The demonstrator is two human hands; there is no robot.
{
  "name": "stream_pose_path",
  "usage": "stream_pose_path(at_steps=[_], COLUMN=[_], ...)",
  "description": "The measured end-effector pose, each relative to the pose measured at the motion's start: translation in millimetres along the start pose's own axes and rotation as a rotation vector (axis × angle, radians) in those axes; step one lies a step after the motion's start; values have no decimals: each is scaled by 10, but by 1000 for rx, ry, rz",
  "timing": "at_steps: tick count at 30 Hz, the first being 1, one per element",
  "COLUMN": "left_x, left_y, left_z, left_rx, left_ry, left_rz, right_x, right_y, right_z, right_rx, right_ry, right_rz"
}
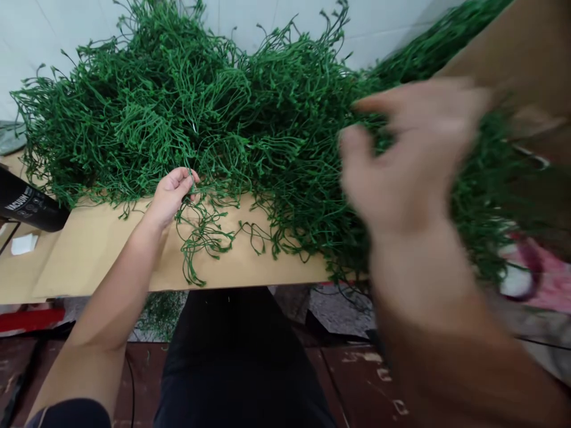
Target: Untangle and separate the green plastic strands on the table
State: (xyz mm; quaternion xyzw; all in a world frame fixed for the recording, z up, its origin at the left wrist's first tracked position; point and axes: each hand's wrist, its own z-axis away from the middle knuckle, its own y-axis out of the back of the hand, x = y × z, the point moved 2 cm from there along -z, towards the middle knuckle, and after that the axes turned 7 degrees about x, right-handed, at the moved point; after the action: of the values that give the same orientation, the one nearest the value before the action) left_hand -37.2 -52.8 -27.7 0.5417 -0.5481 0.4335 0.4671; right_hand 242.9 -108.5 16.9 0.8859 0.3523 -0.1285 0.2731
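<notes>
A big heap of green artificial plant stems (178,101), thin with small forked tips, lies along the table against the wall. My left hand (175,189) is pinched on a few green plant stems (203,229) at the heap's front edge; their loose ends spread over the cardboard (111,244). Raised above the right part of the heap, my right hand (410,148) is close to the camera and smeared by motion. Its thumb and forefinger look apart, with no stem visible between them, but the other fingers are too blurred to read.
A black bottle (31,199) lies tilted at the left edge, near a small white piece (24,244). At the upper right stands a brown cardboard box (526,53) with green stems beside it. Pink fabric (553,276) shows at the far right. The white wall (276,21) closes off the back.
</notes>
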Motion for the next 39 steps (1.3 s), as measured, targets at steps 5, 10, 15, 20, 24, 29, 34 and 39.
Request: stream_pose_path(at_steps=[5,10,15,20,24,29,34,39], left_x=[13,23,-24,-49,-79,-110,-61,-87], left_y=[6,41,14,13,4,-18,-70,-101], left_z=[76,78,20,9,-16,-42,-31,-47], left_rx=[-61,-52,26,83,135,215,263,274], left_ry=[-12,-44,-13,28,17,33,9,57], left_rz=[-23,-30,-115,-160,-174,-255,-320,-322], right_x=[-610,-624,-554,-646,-795,-912,-918,-946], right_y=[-1023,-1232,-1117,-1050,-1014,-997,-995,-960], right_z=[268,307,291,293,355,468,489,497], right_rx=[-287,-470,-352,-204,-147,-111,-109,-108], right_ry=[-12,-150,-178,-150,-43,124,115,83], right_rz=[-71,-206,-279,-363,-338,-329,-386,-417])
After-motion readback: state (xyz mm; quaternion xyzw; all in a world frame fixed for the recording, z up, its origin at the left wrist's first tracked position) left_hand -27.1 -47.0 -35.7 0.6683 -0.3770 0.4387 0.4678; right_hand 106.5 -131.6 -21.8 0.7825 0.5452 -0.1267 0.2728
